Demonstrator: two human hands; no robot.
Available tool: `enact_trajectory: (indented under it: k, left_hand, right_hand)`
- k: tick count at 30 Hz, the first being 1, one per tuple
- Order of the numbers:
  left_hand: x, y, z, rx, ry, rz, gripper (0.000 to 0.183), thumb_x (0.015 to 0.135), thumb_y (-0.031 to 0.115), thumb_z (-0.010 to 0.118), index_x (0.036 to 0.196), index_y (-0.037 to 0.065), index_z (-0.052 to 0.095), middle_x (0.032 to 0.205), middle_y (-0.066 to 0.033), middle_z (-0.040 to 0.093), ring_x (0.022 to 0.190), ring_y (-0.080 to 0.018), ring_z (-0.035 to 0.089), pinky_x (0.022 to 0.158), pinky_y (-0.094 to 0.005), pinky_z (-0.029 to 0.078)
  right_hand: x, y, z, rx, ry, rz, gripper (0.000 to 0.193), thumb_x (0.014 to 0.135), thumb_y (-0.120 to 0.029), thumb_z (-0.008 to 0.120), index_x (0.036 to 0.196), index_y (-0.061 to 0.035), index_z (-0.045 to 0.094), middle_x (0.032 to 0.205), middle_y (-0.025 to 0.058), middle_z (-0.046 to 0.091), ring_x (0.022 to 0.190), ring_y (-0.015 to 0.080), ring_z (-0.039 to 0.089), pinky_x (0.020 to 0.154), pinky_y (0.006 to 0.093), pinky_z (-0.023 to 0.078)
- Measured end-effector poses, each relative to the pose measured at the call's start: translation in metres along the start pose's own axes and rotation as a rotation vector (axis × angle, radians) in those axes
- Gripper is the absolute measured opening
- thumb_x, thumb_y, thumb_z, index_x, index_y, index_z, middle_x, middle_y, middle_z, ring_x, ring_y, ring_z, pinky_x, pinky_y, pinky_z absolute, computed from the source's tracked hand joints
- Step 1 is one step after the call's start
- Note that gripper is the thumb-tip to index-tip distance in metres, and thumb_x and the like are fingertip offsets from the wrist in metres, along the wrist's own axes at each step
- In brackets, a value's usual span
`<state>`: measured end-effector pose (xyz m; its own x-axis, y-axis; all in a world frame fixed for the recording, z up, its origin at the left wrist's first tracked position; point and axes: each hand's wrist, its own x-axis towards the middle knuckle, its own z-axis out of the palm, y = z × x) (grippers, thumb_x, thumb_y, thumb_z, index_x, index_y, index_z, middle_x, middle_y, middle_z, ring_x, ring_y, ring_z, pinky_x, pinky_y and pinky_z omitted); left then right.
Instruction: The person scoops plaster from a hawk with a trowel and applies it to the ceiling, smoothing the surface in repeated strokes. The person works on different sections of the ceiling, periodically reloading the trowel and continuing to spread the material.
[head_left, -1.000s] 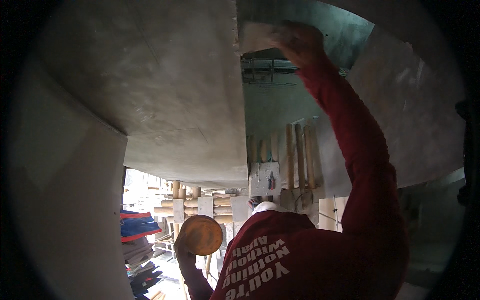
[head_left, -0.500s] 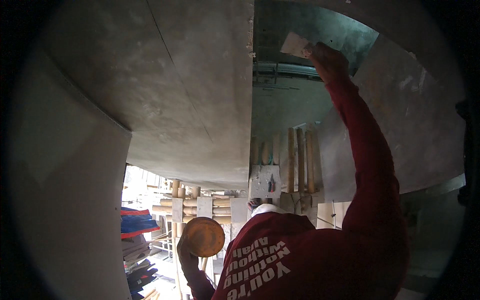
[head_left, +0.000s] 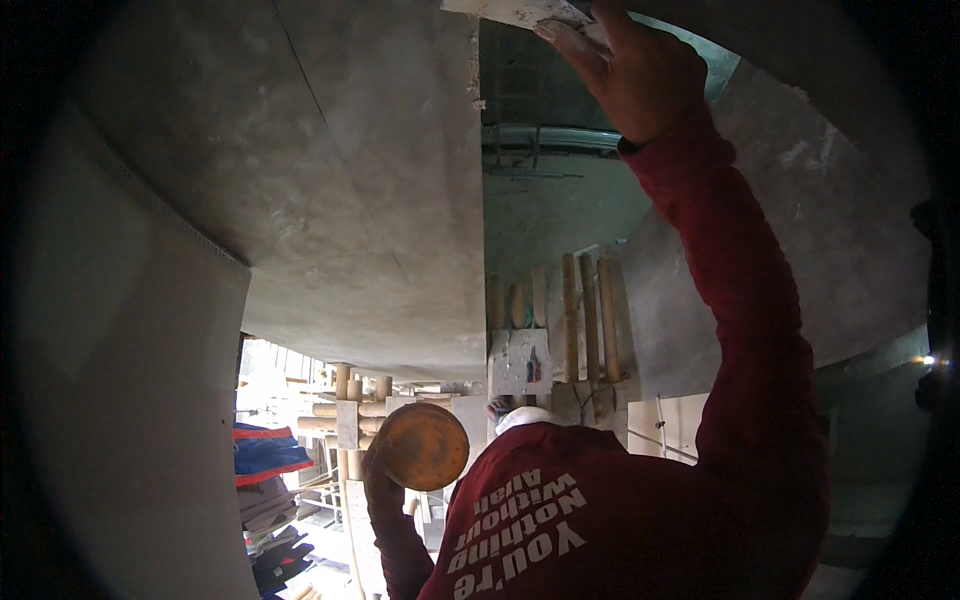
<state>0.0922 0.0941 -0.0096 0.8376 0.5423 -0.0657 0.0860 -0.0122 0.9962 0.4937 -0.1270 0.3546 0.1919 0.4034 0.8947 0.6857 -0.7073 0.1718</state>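
Note:
My right hand (head_left: 650,85) is raised at the top, its fingers closed around a flat putty knife (head_left: 515,10) with pale residue on it. The blade overlaps the edge of a grey panel (head_left: 370,170); whether it touches the surface I cannot tell. White smears mark the fingers. Lower down, my left hand (head_left: 382,485) holds a round orange-brown container (head_left: 427,447) from its left side, fingers partly hidden behind it. What is inside the container does not show.
A plain pale wall (head_left: 130,380) curves along the left. Beyond the panel's edge, a dark recess holds metal rails (head_left: 555,138). Wooden poles (head_left: 590,320) stand near the middle. Blue-and-red fabric (head_left: 268,452) lies at lower left. A small board (head_left: 518,360) carries a tool.
My right hand with the putty knife has come up and left, to the panel's edge, and looks larger. My left hand and the container have shifted slightly right and up.

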Motion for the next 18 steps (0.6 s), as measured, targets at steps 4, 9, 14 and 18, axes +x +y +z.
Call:
enact_trajectory:
  k: [4,9,14,18]
  left_hand:
    - [-0.016,-0.01,-0.004,-0.108,0.058,-0.049,0.041,0.107,0.025,0.045,0.123,-0.008,0.063,0.118,-0.0193,0.068,0.107,-0.0259,0.066,0.091,-0.038,0.054]
    - [-0.026,-0.009,-0.019,0.153,0.033,0.02,0.042,0.108,0.025,0.042,0.124,-0.008,0.062,0.118,-0.0194,0.068,0.107,-0.0266,0.066,0.09,-0.0386,0.054]
    - [-0.03,-0.006,-0.024,0.023,0.084,-0.024,0.041,0.108,0.024,0.041,0.125,-0.008,0.061,0.12,-0.0213,0.067,0.106,-0.028,0.066,0.089,-0.0389,0.054]
    - [-0.034,0.001,-0.023,0.333,0.052,0.234,0.04,0.108,0.023,0.043,0.127,-0.009,0.06,0.121,-0.0223,0.066,0.106,-0.0292,0.066,0.09,-0.0396,0.054]
  right_hand:
    - [-0.023,0.004,0.017,-0.073,-0.159,-0.097,0.044,0.095,-0.053,0.067,0.097,-0.0091,0.065,0.063,0.0088,0.063,0.053,0.0266,0.064,0.049,0.0391,0.05]
    - [-0.062,-0.002,0.032,0.074,-0.284,-0.2,0.043,0.093,-0.052,0.068,0.085,-0.0104,0.06,0.061,0.0094,0.061,0.054,0.0299,0.063,0.051,0.0434,0.05]
    - [-0.081,0.026,0.025,0.216,-0.264,-0.168,0.033,0.089,-0.039,0.078,0.088,-0.0096,0.063,0.067,0.0084,0.063,0.061,0.0274,0.065,0.056,0.0402,0.052]
    - [-0.083,0.047,0.022,0.146,-0.168,-0.167,0.027,0.088,-0.031,0.079,0.098,-0.0084,0.067,0.078,0.0085,0.067,0.069,0.0275,0.067,0.062,0.037,0.054]
